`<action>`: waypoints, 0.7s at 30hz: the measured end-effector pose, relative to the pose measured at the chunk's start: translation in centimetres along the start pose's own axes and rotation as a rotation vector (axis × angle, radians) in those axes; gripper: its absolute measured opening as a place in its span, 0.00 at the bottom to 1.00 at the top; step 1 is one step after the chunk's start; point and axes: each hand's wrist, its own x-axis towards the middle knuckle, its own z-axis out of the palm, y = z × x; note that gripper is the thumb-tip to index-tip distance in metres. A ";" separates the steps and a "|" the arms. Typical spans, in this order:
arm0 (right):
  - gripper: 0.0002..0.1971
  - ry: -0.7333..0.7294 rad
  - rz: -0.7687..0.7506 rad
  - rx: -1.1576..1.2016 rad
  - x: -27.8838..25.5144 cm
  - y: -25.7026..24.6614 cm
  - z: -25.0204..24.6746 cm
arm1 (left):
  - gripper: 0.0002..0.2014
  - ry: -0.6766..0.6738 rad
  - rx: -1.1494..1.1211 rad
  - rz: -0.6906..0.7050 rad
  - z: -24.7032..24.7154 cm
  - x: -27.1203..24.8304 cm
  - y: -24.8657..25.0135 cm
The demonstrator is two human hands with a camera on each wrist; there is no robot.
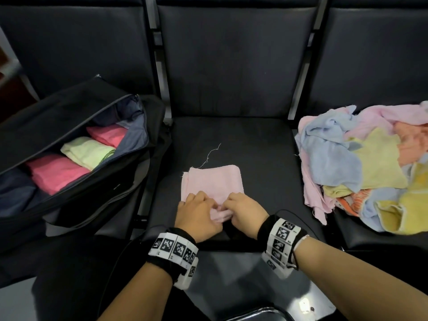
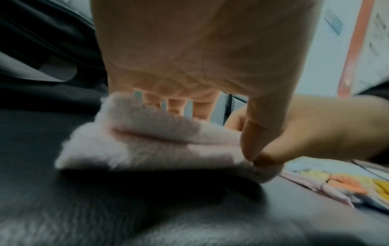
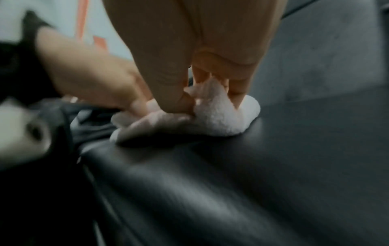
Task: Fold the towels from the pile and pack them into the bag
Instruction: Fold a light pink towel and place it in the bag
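A pale pink towel (image 1: 214,181) lies folded on the middle black seat (image 1: 254,144). My left hand (image 1: 196,214) and right hand (image 1: 243,209) meet at its near edge, each pinching the folded layers (image 2: 160,138) between thumb and fingers. In the right wrist view the towel (image 3: 219,119) bunches up under my right thumb and fingers. The open black bag (image 1: 76,144) stands on the left seat and holds two folded pink towels (image 1: 55,172) and a light green one (image 1: 85,151). The pile of loose towels (image 1: 361,163) lies on the right seat.
Dark seat backs (image 1: 231,61) rise behind all three seats. A loose white thread (image 1: 212,154) trails from the towel's far corner. A cable (image 1: 298,218) runs from my right wristband. Bare seat shows around the pink towel.
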 end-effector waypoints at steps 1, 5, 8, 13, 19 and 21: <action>0.16 0.035 0.035 0.107 0.0 0.1 -0.6 | 0.25 0.008 0.037 0.005 0.2 0.1 0.0; 0.09 0.176 0.110 0.354 -0.4 0.2 -2.1 | 0.15 0.087 0.085 0.019 0.4 0.6 -0.5; 0.17 0.117 0.087 0.238 -0.9 -0.4 -1.8 | 0.14 0.118 0.085 0.033 0.5 0.9 -0.8; 0.22 0.051 -0.062 -0.209 -1.4 -0.3 0.2 | 0.13 0.116 -0.001 0.040 0.5 1.2 -1.3; 0.16 0.107 0.097 -0.021 -0.7 1.1 -0.5 | 0.14 0.182 -0.068 0.036 -0.1 1.2 -2.7; 0.16 0.156 0.139 0.115 -1.0 1.6 -1.2 | 0.13 0.182 -0.088 0.026 -0.3 1.3 -3.1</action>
